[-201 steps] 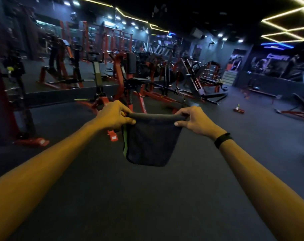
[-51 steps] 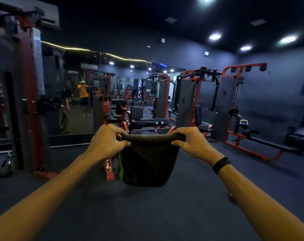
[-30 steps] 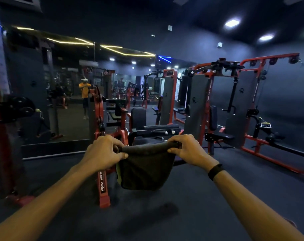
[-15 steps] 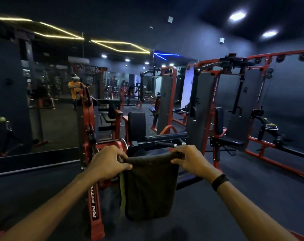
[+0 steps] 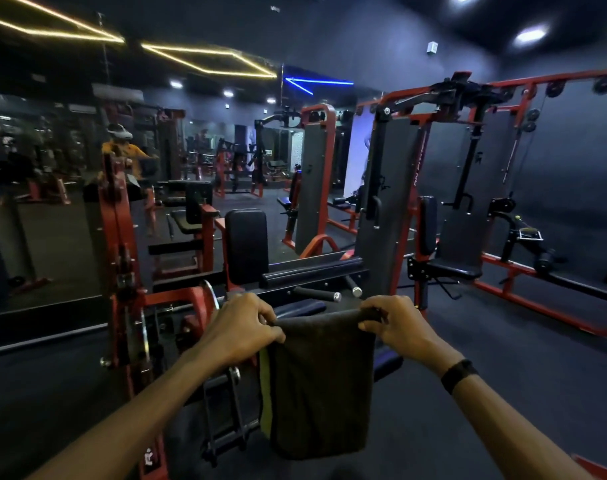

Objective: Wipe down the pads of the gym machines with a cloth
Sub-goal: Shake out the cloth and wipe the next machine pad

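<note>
A dark grey cloth (image 5: 319,382) with a yellow-green edge hangs folded in front of me. My left hand (image 5: 239,329) pinches its top left corner and my right hand (image 5: 394,322) pinches its top right corner, stretching the top edge level. Just beyond the cloth stands a red machine with an upright black back pad (image 5: 246,245) and a long black roller pad (image 5: 312,271). The machine's seat is mostly hidden behind the cloth and my hands.
A red upright frame (image 5: 122,271) with weight plates stands close on my left. Grey weight-stack machines (image 5: 392,202) with a black seat pad (image 5: 454,268) stand to the right. A wall mirror (image 5: 52,202) covers the left side. Dark rubber floor (image 5: 520,358) lies open on the right.
I have walked up to the red machine, which now looms larger and closer. The cloth stays stretched between both hands and hangs lower in view.
</note>
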{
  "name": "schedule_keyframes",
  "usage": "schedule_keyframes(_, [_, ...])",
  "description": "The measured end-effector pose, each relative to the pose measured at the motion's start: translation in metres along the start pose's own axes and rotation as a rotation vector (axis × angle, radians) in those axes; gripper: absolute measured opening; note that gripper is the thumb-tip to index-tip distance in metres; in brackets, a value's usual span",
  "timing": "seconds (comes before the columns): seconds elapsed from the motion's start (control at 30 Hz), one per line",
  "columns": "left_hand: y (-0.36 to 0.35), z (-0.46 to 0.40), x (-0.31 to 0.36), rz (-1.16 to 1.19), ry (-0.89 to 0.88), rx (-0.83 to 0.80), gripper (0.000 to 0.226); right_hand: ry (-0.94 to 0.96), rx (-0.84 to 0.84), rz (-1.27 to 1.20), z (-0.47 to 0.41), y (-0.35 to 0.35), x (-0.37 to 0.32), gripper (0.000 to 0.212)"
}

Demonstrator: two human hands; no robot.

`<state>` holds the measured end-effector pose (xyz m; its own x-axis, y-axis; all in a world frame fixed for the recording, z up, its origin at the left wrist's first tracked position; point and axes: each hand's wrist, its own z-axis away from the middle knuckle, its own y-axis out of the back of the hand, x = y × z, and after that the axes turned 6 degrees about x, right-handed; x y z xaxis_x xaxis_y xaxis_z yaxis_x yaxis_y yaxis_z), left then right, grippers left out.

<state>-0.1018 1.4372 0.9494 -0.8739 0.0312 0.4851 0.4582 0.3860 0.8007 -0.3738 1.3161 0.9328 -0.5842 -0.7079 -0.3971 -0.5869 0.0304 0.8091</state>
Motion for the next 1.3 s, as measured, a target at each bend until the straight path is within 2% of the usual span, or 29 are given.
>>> schedule_keyframes(0.23, [-0.045, -0.077, 0.012, -0.006, 0.073, 0.046, 0.018, 0.036, -0.101, -0.035, -0.066, 0.004, 0.078, 0.026])
schedule_keyframes(0.63, [-0.09, -0.174, 0.051, -0.018, 0.105, 0.144, 0.027, 0.121, -0.054, -0.067, -0.138, 0.028, 0.177, 0.024])
schedule_keyframes(0.87, [-0.133, -0.245, 0.068, -0.012, 0.111, 0.144, 0.035, 0.142, -0.015, -0.097, -0.185, 0.026, 0.248, 0.022])
schedule_keyframes(1.17, [-0.224, -0.406, 0.092, 0.068, -0.002, 0.011, 0.027, 0.131, 0.014, -0.105, -0.306, 0.033, 0.391, 0.019])
schedule_keyframes(1.3, [-0.263, -0.502, 0.122, 0.089, -0.045, -0.009, 0.029, 0.108, 0.068, -0.11, -0.362, 0.064, 0.462, 0.028])
